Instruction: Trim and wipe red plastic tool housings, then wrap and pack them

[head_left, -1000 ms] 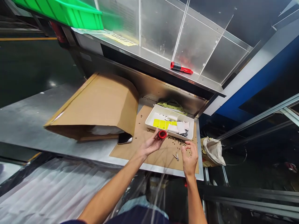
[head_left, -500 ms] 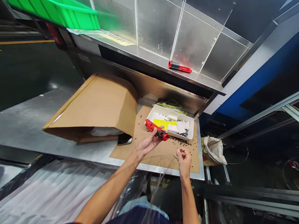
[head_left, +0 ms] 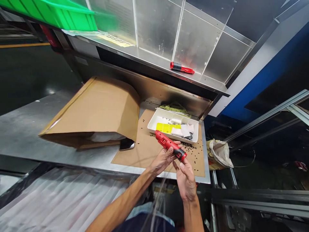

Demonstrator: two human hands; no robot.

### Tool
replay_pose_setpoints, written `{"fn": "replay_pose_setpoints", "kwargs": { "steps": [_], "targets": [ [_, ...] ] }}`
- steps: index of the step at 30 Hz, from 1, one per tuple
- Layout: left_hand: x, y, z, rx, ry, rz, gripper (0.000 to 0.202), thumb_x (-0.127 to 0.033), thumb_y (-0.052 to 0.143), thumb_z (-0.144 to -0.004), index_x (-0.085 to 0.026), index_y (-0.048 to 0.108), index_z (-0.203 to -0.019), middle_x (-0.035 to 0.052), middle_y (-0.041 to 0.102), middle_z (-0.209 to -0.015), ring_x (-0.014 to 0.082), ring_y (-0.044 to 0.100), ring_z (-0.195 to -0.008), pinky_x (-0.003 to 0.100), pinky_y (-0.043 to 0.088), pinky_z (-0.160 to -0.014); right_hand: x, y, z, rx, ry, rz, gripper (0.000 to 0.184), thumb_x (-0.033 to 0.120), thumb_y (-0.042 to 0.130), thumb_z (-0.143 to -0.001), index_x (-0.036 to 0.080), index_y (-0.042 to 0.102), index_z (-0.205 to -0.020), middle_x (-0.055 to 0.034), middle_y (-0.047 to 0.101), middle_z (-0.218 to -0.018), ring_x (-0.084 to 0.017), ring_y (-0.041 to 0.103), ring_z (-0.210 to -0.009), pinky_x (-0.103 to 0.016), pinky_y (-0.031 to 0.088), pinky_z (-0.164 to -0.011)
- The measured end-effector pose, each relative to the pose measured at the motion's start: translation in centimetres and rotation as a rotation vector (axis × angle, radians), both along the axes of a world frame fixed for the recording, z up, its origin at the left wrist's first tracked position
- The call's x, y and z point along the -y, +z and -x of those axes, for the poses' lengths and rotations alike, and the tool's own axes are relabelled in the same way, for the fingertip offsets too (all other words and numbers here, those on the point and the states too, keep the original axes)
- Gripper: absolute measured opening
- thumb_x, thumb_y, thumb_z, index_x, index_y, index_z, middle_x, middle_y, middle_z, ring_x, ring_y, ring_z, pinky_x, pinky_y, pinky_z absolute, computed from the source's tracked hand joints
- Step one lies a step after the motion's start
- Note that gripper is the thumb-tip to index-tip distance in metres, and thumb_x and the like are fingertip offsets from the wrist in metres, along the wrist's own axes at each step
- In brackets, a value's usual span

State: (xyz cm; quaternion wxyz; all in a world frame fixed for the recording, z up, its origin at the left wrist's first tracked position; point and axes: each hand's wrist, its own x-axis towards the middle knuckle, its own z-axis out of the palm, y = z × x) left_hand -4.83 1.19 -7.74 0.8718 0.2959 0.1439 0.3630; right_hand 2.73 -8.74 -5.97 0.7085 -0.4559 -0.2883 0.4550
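My left hand [head_left: 164, 158] is wrapped round a red and black pen-shaped electric screwdriver [head_left: 169, 147], held slanting over the brown cardboard sheet [head_left: 145, 149]. My right hand [head_left: 185, 175] is up against the tool's black tip end, fingers curled together in a pinch; what they hold is too small to make out. Just beyond the tool sits a white tray [head_left: 154, 120] with yellow and white labels and small black screws in it. More black screws [head_left: 195, 151] lie scattered on the cardboard.
A large folded cardboard box [head_left: 96, 109] lies at the left with a phone [head_left: 126, 145] by its corner. A second red screwdriver [head_left: 181, 67] rests on the metal shelf above. A green bin [head_left: 55, 13] stands at top left, a crumpled bag [head_left: 218, 154] off the right edge.
My left hand swung the screwdriver from end-on to slanting and drew it nearer. My right hand left the metal bits on the cardboard and rose to the tool's tip.
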Motion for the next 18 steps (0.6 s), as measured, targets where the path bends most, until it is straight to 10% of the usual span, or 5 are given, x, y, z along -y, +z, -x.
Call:
{"fn": "replay_pose_setpoints", "kwargs": {
  "steps": [8, 12, 18],
  "targets": [
    [-0.2, -0.2, -0.1, -0.109, -0.053, -0.081, 0.061, -0.056, 0.078, -0.071, -0.015, 0.067, -0.114, 0.0123, 0.072, -0.103, 0.0231, 0.068, -0.094, 0.029, 0.051, -0.081, 0.9, -0.3, -2.1, 1.098, -0.14, 0.035, 0.045, 0.039, 0.061, -0.087, 0.024, 0.06, -0.13, -0.0102, 0.043, -0.149, -0.031, 0.018, -0.148, -0.058, 0.025, -0.116],
    [-1.6, -0.2, 0.3, -0.204, -0.041, -0.172, 0.064, -0.062, 0.074, -0.072, -0.013, 0.067, -0.113, 0.015, 0.072, -0.101, 0.0284, 0.068, -0.097, 0.036, 0.05, -0.084, 0.2, -0.1, -3.3, 1.572, -0.19, -0.022, 0.027, 0.029, 0.062, -0.086, 0.024, 0.067, -0.112, -0.0115, 0.043, -0.147, -0.034, 0.022, -0.145, -0.064, 0.019, -0.114],
    [-6.4, 1.0, 0.1, -0.375, 0.197, -0.399, 0.059, -0.059, 0.08, -0.064, -0.018, 0.071, -0.105, 0.0121, 0.067, -0.118, 0.0327, 0.052, -0.123, 0.038, 0.042, -0.101, -2.4, -4.7, -7.6, 1.236, -0.335, 0.162, 0.032, 0.036, 0.048, -0.09, 0.019, 0.057, -0.116, -0.0146, 0.052, -0.134, -0.025, 0.045, -0.131, -0.047, 0.038, -0.107]
  ]
}}
